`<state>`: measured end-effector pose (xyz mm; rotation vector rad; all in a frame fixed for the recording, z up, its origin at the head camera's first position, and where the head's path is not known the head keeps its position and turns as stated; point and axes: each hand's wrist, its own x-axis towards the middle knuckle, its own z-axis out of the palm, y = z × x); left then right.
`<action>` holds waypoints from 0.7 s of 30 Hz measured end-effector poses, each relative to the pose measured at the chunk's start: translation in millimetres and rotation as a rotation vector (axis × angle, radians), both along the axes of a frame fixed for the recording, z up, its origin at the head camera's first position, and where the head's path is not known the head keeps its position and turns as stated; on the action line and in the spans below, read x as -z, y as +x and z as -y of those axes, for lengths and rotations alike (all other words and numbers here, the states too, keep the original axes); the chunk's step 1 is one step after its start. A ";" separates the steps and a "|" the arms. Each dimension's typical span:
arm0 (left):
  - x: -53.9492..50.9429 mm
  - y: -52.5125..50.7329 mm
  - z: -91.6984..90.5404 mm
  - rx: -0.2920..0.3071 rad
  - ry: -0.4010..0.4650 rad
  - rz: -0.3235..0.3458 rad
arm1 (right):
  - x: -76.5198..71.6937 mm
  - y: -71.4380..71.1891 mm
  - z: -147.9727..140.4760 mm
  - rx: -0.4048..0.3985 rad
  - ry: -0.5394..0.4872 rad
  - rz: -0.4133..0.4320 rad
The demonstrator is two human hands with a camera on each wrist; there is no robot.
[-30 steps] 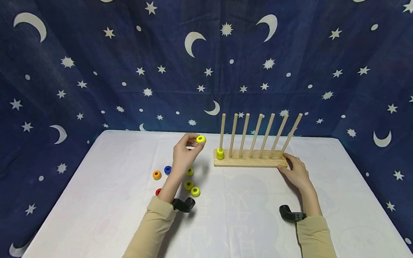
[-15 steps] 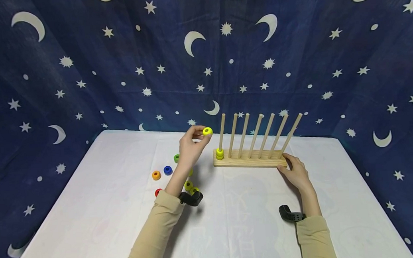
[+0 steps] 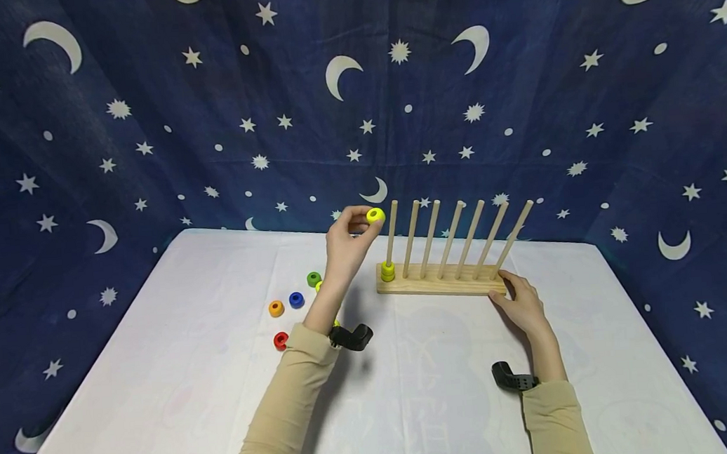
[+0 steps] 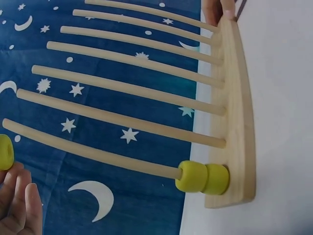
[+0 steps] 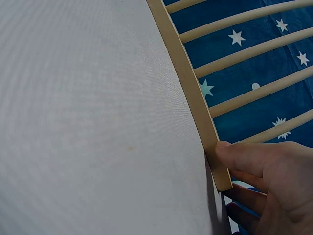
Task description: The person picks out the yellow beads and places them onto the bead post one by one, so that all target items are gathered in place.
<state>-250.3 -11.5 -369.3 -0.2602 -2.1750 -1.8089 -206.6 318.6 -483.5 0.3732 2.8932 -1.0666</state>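
A dark blue backdrop (image 3: 293,84) printed with pale moons, stars and dots rises behind and to both sides of a table (image 3: 159,382) covered in white cloth. Towards the back of the table, right of the middle, stands a wooden rack (image 3: 440,287), its long base on the cloth and seven pegs rising from it in a row. Two yellow beads (image 3: 388,272) sit one on the other at the foot of the leftmost peg (image 3: 392,233).

The left hand (image 3: 346,246) pinches another yellow bead (image 3: 375,215) between thumb and fingers, in the air near the top of that peg, just left of it and not threaded on. The right hand (image 3: 521,304) grips the right end of the base, thumb at the front and fingers behind.

Left of the rack, loose on the cloth, lie a green bead (image 3: 314,279), a blue bead (image 3: 296,300), an orange bead (image 3: 276,308) and a red bead (image 3: 281,341). Bits of yellow show beside the left forearm, which partly hides them. Both arms wear tan sleeves (image 3: 287,408), with a black device (image 3: 352,337) at each wrist.
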 end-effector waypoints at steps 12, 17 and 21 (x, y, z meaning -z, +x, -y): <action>-13.3 -6.8 -9.3 0.009 0.039 -0.032 | -0.1 1.1 -0.8 -0.017 0.006 -0.008; -16.5 -9.5 -12.4 0.025 0.056 -0.042 | 1.6 0.3 -1.2 -0.013 0.006 -0.017; -19.1 -11.7 -15.9 0.027 0.059 -0.067 | 2.2 1.2 -1.6 -0.015 0.008 -0.021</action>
